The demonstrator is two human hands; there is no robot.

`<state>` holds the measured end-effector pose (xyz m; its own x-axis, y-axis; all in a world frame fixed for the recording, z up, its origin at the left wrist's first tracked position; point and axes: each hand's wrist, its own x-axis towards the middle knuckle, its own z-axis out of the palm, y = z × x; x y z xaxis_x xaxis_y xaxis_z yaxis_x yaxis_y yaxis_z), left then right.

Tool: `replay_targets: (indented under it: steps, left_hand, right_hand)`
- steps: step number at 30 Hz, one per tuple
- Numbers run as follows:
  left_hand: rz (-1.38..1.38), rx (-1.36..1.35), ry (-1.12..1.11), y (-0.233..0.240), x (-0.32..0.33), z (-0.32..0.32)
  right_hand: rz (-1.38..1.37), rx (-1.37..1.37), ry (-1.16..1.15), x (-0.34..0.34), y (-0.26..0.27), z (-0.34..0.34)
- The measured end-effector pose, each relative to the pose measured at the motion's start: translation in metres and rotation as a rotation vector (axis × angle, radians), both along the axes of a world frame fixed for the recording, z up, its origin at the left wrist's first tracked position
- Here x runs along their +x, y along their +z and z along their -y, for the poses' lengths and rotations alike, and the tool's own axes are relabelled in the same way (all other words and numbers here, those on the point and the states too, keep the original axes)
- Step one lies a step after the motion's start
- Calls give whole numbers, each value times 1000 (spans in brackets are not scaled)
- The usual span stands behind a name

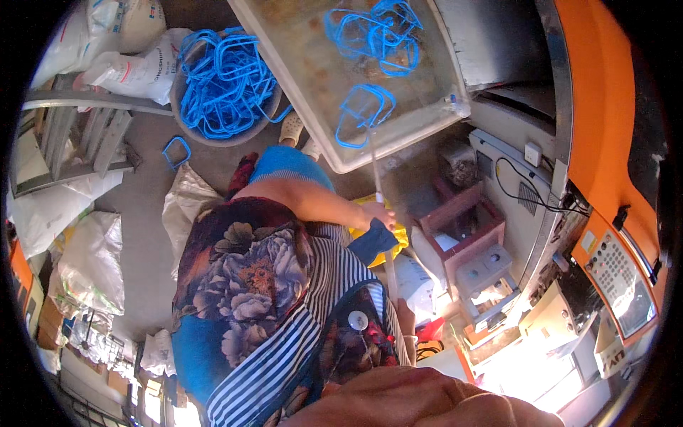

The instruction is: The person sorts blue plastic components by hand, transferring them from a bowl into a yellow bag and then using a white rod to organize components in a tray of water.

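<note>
My left hand [380, 216] is closed round a long pale rod [376, 171], beside a dark blue cloth [375, 243]. The rod's far end reaches over the rim of a large pale tub [341, 160], by a few blue plastic loop-shaped pieces [368, 109]. My right hand [406, 317], with a band at the wrist, is low by my striped and floral clothing [341, 277]. It is closed at the rod's near end, its fingers partly hidden. Farther up in the tub lies a tangle of similar blue pieces [381, 34].
A round bucket [229, 140] heaped with blue pieces stands left of the tub; one loose blue loop [177, 152] lies on the floor. An orange machine [597, 107] with a control panel [613, 277] stands at right. A red-brown metal frame [464, 224] is nearer. White sacks [90, 261] line the left.
</note>
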<state>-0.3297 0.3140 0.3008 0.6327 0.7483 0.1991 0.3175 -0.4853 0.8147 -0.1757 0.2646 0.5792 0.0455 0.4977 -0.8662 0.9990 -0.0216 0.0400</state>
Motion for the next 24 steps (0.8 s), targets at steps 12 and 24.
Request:
replay_targets:
  steps: [12, 24]
  left_hand:
    - [-511, 8, 194, -129, -171, -95]
    - [-407, 291, 797, -51, -161, 19]
  right_hand:
    - [-120, 100, 154, -157, -173, -94]
    - [-262, 332, 342, -30, -124, -40]
